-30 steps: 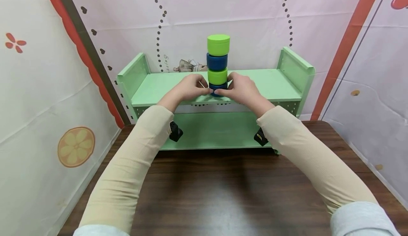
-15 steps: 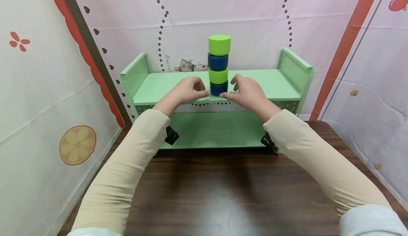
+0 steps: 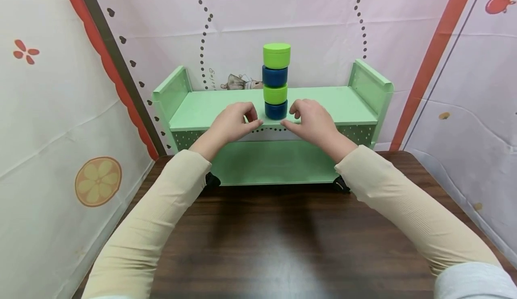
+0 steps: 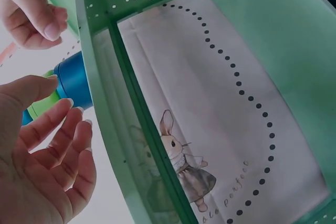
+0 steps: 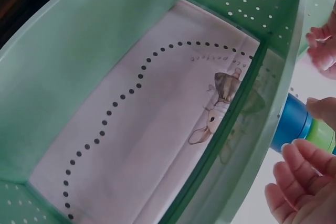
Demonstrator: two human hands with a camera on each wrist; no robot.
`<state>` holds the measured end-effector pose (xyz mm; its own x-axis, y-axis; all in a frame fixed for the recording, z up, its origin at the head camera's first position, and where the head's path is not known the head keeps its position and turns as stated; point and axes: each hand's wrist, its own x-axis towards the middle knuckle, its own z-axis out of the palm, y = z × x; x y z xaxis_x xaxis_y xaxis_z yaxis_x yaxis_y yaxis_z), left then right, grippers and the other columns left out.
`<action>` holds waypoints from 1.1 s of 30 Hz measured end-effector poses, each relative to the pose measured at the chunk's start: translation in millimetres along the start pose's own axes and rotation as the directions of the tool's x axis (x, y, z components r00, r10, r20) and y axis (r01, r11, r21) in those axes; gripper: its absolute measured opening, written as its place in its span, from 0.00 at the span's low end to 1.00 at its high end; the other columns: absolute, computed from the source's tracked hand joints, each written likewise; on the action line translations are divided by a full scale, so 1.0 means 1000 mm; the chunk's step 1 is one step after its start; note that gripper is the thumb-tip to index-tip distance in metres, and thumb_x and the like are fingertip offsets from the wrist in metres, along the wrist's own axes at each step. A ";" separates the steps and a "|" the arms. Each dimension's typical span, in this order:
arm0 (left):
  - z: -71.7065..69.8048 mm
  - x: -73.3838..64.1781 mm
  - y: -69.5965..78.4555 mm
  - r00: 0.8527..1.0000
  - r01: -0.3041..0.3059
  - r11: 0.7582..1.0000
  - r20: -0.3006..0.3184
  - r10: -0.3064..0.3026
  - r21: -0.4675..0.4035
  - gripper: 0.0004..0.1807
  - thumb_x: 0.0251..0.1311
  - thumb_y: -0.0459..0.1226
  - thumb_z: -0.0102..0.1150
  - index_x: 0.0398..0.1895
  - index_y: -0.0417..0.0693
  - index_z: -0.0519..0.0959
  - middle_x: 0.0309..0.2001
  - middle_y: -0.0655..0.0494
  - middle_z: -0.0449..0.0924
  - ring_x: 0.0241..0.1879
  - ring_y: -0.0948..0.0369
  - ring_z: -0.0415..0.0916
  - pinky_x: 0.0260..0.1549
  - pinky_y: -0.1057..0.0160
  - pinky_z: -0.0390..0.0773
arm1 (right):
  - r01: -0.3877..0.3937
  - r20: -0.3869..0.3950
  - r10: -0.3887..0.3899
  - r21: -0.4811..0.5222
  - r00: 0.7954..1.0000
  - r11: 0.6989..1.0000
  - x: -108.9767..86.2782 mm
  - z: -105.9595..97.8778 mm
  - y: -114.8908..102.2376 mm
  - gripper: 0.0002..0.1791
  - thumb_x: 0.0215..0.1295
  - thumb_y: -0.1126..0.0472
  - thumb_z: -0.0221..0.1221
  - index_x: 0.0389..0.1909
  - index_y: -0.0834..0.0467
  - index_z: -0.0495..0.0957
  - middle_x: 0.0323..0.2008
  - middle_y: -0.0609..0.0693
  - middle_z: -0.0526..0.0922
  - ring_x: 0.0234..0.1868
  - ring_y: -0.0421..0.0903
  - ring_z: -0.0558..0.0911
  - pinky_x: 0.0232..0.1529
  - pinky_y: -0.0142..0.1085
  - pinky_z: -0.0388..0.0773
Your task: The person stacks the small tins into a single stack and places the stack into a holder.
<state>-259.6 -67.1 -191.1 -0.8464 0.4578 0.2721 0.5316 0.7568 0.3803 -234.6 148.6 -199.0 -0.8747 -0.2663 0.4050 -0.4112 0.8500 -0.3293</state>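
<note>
A straight stack of round lidded tubs stands near the front edge of a pale green shelf (image 3: 226, 106). From the bottom up come a dark blue tub (image 3: 276, 110), a lime green tub (image 3: 275, 95), a second blue tub (image 3: 275, 77) and a lime green tub (image 3: 276, 57) on top. My left hand (image 3: 235, 123) hovers just left of the lowest tub, fingers loosely bent and holding nothing. On the other side my right hand (image 3: 313, 121) is likewise apart from the stack, with its fingers relaxed. Both wrist views show a gap between fingers and tubs.
Below the upper board is a lower green shelf (image 3: 274, 162). The unit has raised side panels (image 3: 371, 88) and stands on a dark brown wooden table (image 3: 258, 240). Printed cloth (image 3: 323, 25) hangs behind and at both sides.
Both hands have let go of the bottom blue tub and drawn apart, slightly back toward me. The stack stays standing on the shelf.
</note>
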 end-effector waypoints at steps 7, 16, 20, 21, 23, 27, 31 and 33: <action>-0.001 -0.016 -0.003 0.998 0.008 0.999 -0.057 -0.005 0.047 0.10 0.63 0.43 0.56 0.31 0.46 0.74 0.30 0.52 0.76 0.31 0.56 0.71 0.32 0.59 0.70 | 0.002 0.007 -0.002 -0.020 1.000 1.000 -0.012 -0.002 0.004 0.18 0.63 0.54 0.59 0.44 0.65 0.75 0.39 0.59 0.80 0.39 0.53 0.78 0.41 0.47 0.75; 0.010 -0.039 -0.009 0.995 -0.042 0.996 -0.090 0.049 0.083 0.09 0.64 0.41 0.56 0.30 0.45 0.75 0.28 0.52 0.76 0.28 0.57 0.70 0.29 0.60 0.70 | 0.020 0.065 -0.018 -0.027 0.998 0.999 -0.036 0.002 0.008 0.15 0.65 0.55 0.59 0.43 0.64 0.76 0.38 0.59 0.81 0.40 0.52 0.79 0.42 0.47 0.76; 0.018 -0.049 -0.011 0.994 -0.057 0.992 -0.081 0.066 0.111 0.10 0.64 0.42 0.56 0.29 0.46 0.74 0.28 0.53 0.76 0.26 0.58 0.70 0.28 0.60 0.70 | 0.041 0.072 -0.039 -0.033 0.997 0.999 -0.046 0.007 0.007 0.14 0.64 0.56 0.60 0.42 0.63 0.76 0.38 0.58 0.81 0.39 0.52 0.79 0.41 0.46 0.76; 0.021 -0.051 -0.012 0.995 -0.059 0.991 -0.077 0.069 0.117 0.10 0.64 0.42 0.57 0.29 0.46 0.74 0.28 0.53 0.76 0.26 0.58 0.70 0.28 0.60 0.70 | 0.048 0.069 -0.045 -0.033 0.997 0.998 -0.048 0.009 0.008 0.14 0.64 0.56 0.60 0.41 0.63 0.76 0.38 0.58 0.81 0.39 0.51 0.79 0.40 0.46 0.76; 0.025 -0.055 -0.014 0.994 -0.066 0.990 -0.075 0.076 0.125 0.09 0.63 0.42 0.57 0.29 0.46 0.74 0.27 0.54 0.76 0.26 0.59 0.70 0.28 0.60 0.70 | 0.062 0.059 -0.060 -0.032 0.996 0.998 -0.052 0.013 0.009 0.13 0.63 0.56 0.61 0.40 0.62 0.76 0.38 0.58 0.81 0.38 0.51 0.79 0.40 0.46 0.76; 0.034 -0.062 -0.020 0.994 -0.073 0.989 -0.076 0.083 0.126 0.09 0.63 0.41 0.57 0.28 0.47 0.75 0.27 0.54 0.76 0.25 0.60 0.70 0.28 0.61 0.71 | 0.069 0.055 -0.068 -0.027 0.996 0.997 -0.058 0.020 0.010 0.13 0.62 0.56 0.62 0.40 0.61 0.76 0.38 0.57 0.81 0.38 0.51 0.78 0.39 0.45 0.76; 0.042 -0.070 -0.025 0.993 -0.077 0.989 -0.079 0.087 0.124 0.09 0.63 0.41 0.58 0.28 0.48 0.75 0.27 0.55 0.76 0.25 0.60 0.70 0.27 0.61 0.72 | 0.062 0.072 -0.062 0.003 0.995 0.998 -0.063 0.027 0.012 0.12 0.63 0.56 0.61 0.40 0.61 0.76 0.37 0.57 0.81 0.38 0.51 0.79 0.39 0.45 0.76; 0.045 -0.073 -0.027 0.993 -0.081 0.990 -0.080 0.091 0.120 0.09 0.63 0.41 0.58 0.27 0.48 0.75 0.27 0.56 0.76 0.24 0.61 0.70 0.27 0.62 0.72 | 0.051 0.089 -0.053 0.022 0.995 0.998 -0.066 0.031 0.014 0.12 0.63 0.56 0.61 0.39 0.61 0.76 0.37 0.57 0.81 0.37 0.52 0.79 0.39 0.46 0.75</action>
<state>-214.2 -99.8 -261.3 -0.7894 0.4858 0.3753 0.5907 0.7677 0.2486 -190.8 164.2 -256.7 -0.8711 -0.3498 0.3446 -0.4606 0.8253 -0.3266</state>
